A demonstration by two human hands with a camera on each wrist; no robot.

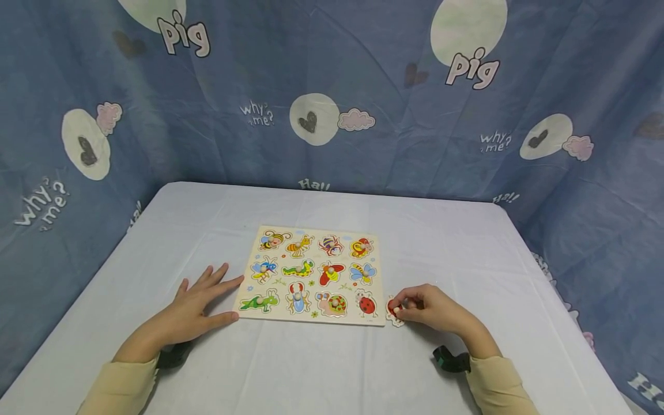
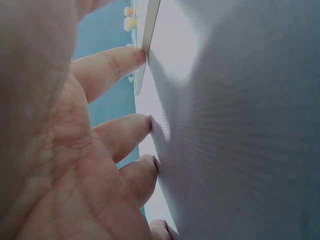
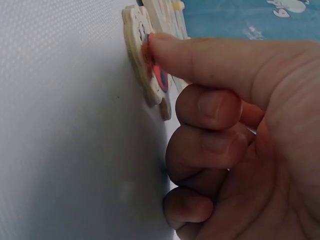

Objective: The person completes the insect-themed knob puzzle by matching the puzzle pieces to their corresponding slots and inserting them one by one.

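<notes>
A wooden knob puzzle board [image 1: 290, 317] lies flat on the table, with colourful insect pieces in it. My left hand [image 1: 192, 311] is spread beside the board's left side, its index fingertip and thumb at that edge. In the left wrist view, other fingertips [image 2: 145, 122] rest on the cloth. Just off the board's lower right corner, my right hand [image 1: 436, 308] pinches a ladybug puzzle piece [image 1: 395, 321]. The right wrist view has the thumb on the red face of this piece [image 3: 134, 47], which stands tilted near the cloth; the index fingertip is mostly hidden.
At the board's lower right is a ladybug picture [image 1: 366, 304] with no knob visible. White cloth [image 1: 311, 369] covers the table. Behind it and at the sides hangs a blue printed curtain [image 1: 332, 155]. Each wrist wears a black device [image 1: 450, 360].
</notes>
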